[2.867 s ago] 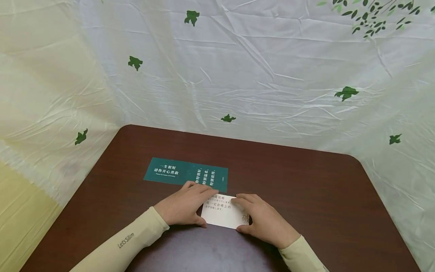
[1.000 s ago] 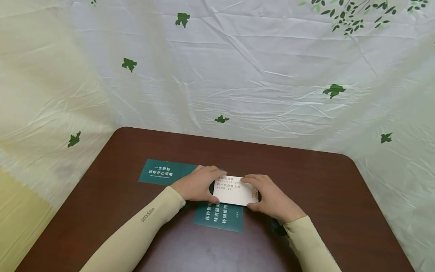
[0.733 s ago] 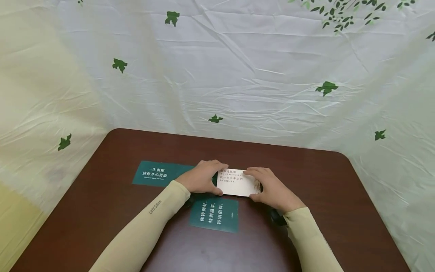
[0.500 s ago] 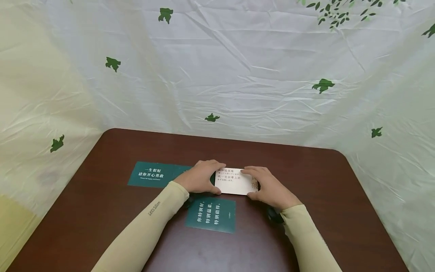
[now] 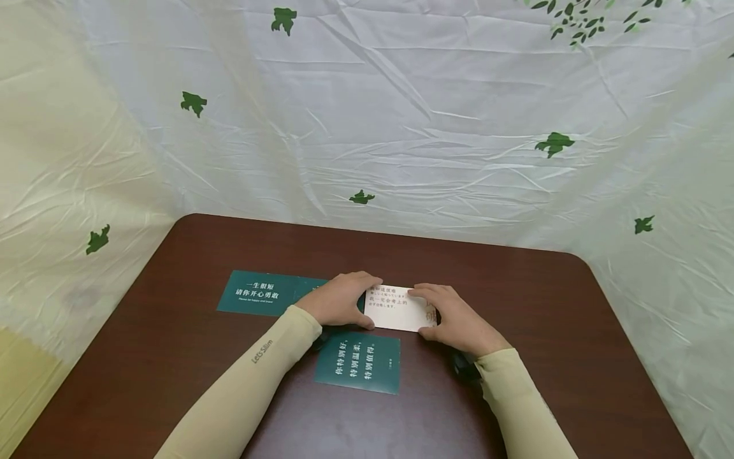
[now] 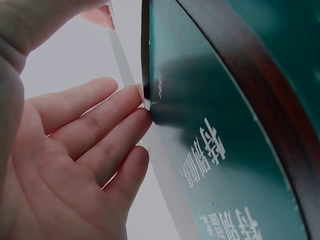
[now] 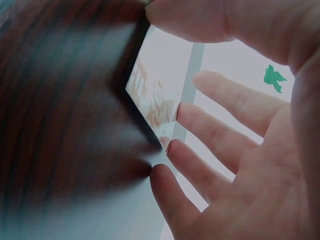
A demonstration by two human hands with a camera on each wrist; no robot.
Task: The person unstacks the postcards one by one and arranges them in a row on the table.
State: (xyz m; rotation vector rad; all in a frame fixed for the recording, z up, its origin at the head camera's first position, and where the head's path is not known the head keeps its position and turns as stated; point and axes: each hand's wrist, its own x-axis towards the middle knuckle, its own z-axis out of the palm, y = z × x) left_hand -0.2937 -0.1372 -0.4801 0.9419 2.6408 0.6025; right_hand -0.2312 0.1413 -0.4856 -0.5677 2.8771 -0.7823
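Observation:
In the head view, a white card (image 5: 395, 309) printed with small text lies flat at the middle of the table, large tan characters at its right end. My left hand (image 5: 338, 299) grips its left end, thumb at the near corner and fingers at the far one. The right hand (image 5: 455, 319) holds the opposite end the same way; the right wrist view shows its thumb and fingertips along the edges of the card (image 7: 162, 55). Just in front lies a green card (image 5: 358, 363) with white lettering, also filling much of the left wrist view.
To the left, a green card (image 5: 255, 293) with white text adjoins another green card (image 5: 309, 287), mostly hidden behind my left hand. The brown table (image 5: 550, 331) has rounded far corners. White cloth (image 5: 459, 185) with green leaf prints hangs around it.
Both hands have carried the white card away from me, off the front green card, which now shows, to the right end of the green row. Over the last half second, the card hardly moves.

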